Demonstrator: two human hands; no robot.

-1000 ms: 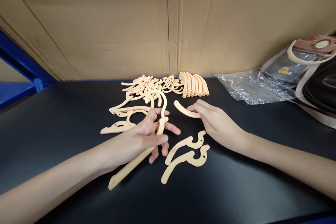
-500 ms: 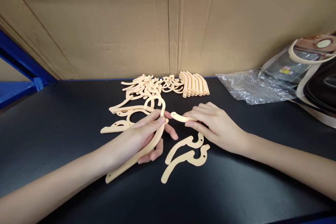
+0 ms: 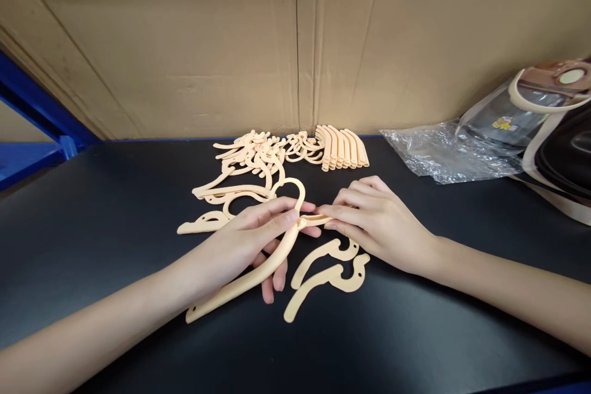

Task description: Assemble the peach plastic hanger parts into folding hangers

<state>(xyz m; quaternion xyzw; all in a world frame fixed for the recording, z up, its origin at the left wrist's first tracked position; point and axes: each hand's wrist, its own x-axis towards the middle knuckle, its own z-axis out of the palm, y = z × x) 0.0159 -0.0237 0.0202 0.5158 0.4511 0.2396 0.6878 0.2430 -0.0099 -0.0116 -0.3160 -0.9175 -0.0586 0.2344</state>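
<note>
My left hand (image 3: 263, 231) is closed on a cream plastic hanger piece, a long curved arm (image 3: 244, 281) with a round hook (image 3: 295, 183) rising from its upper end. In my right hand (image 3: 373, 221) is a second curved hanger arm (image 3: 314, 220), pinched between thumb and fingers and mostly hidden by them. Its near end meets the joint below the hook; whether the two are locked together I cannot tell. Just below my hands lie two flat S-shaped hanger pieces, one upper (image 3: 316, 260) and one lower (image 3: 302, 289).
Behind my left hand lie loose hanger parts (image 3: 231, 191) and a tangled pile (image 3: 256, 151). Neatly stacked curved arms (image 3: 341, 146) stand at the back. On the right are a clear plastic bag (image 3: 443, 151), a bottle (image 3: 517, 114) and a black case (image 3: 563, 148). Cardboard (image 3: 207, 43) backs the black table (image 3: 138, 197).
The hook and the arm in my left hand have shifted right and slightly down. The arm in my right hand has turned, and its end now meets the joint below the hook.
</note>
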